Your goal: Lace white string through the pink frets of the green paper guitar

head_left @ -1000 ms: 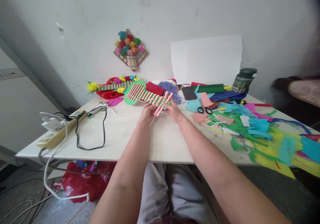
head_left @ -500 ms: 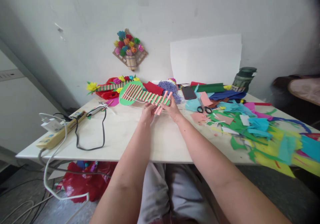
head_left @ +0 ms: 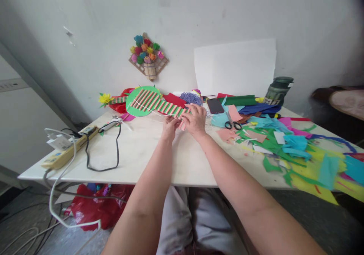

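A guitar-shaped paper craft is held above the table, its round green body to the left and its narrow neck toward me. Pink rolled strips lie in a row across it, and a white string runs along it. My left hand pinches the lower edge of the neck end from below. Over the top of that same end, my right hand has its fingers closed, covering most of the crossed pink strips there.
Scissors, a phone and many paper scraps lie to the right. A dark green bottle stands behind them. At left are a power strip, cables and a glue gun.
My right hand has moved from the side of the neck end to over its top. The craft's green body has shifted left and tilted up to face me more.
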Demonstrator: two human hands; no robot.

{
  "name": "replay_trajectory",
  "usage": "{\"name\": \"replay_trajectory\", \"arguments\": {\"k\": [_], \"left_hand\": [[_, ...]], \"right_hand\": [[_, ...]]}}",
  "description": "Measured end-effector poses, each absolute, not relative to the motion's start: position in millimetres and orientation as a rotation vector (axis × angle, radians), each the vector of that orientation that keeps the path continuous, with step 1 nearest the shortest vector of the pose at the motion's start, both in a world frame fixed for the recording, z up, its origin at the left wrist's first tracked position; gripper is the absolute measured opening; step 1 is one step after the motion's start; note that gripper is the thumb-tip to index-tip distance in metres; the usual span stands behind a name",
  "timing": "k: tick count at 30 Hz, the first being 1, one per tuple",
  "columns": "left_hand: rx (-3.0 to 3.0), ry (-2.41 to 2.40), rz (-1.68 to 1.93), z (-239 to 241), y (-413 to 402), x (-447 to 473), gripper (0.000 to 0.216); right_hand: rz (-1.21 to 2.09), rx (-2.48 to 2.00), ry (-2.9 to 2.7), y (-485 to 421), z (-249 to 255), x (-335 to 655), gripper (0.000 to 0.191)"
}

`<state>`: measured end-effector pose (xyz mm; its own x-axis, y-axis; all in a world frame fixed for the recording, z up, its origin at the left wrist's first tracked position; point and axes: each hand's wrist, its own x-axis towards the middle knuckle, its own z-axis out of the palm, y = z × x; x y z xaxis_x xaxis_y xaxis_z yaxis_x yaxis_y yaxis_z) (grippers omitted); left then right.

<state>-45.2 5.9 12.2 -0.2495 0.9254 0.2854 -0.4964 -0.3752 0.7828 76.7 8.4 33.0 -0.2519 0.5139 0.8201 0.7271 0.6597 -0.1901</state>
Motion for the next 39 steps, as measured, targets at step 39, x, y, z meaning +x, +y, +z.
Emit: {"name": "replay_trajectory", "arguments": {"k": [39], "left_hand": [[0.938, 0.856, 1.863, 11, 4, -41, 0.040]], "right_hand": [[-0.391, -0.865, -2.005, 10, 45, 69, 0.027]]}}
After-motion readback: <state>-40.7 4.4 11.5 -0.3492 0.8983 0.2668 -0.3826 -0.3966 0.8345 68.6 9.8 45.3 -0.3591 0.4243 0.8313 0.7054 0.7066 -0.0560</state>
